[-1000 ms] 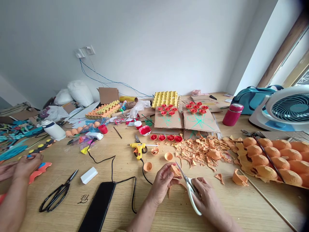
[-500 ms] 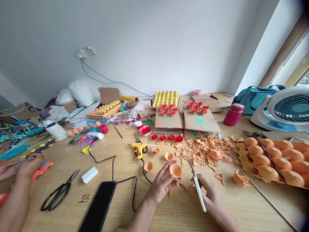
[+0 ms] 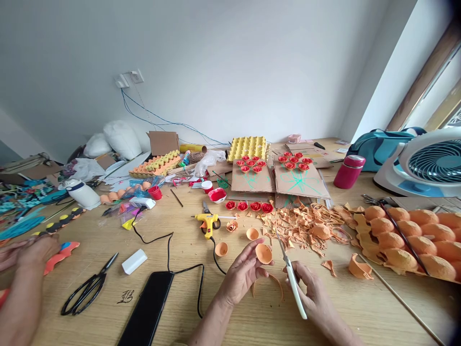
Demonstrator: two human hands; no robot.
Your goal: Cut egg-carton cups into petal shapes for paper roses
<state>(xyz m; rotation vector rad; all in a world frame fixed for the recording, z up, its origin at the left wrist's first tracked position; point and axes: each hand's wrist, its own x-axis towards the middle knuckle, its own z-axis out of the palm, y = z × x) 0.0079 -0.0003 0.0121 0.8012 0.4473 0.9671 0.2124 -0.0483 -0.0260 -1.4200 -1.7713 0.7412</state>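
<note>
Between the fingers of my left hand (image 3: 242,269) is a small orange egg-carton cup (image 3: 264,253), its open side facing me. My right hand (image 3: 312,293) grips white-handled scissors (image 3: 296,288), blades pointing up and away, just right of the cup and apart from it. A thin curved orange strip (image 3: 279,287) lies on the table beneath the hands. Two more cut cups, one orange cup (image 3: 252,234) and another cup (image 3: 221,248), rest beyond my left hand. A rolled orange flower (image 3: 232,226) sits beside the yellow glue gun (image 3: 207,223).
Orange scraps (image 3: 306,223) are heaped ahead of my right hand, beside an orange egg tray (image 3: 406,235). Red paper flowers (image 3: 255,206) stand before the cardboard sheets (image 3: 300,185). Black scissors (image 3: 86,288) and a phone (image 3: 147,307) lie left. A co-worker's hands (image 3: 36,250) are at far left.
The cup in my left hand has shifted and turned slightly. The scissors in my right hand have tilted a little further left at the tip. The co-worker's hands have moved slightly.
</note>
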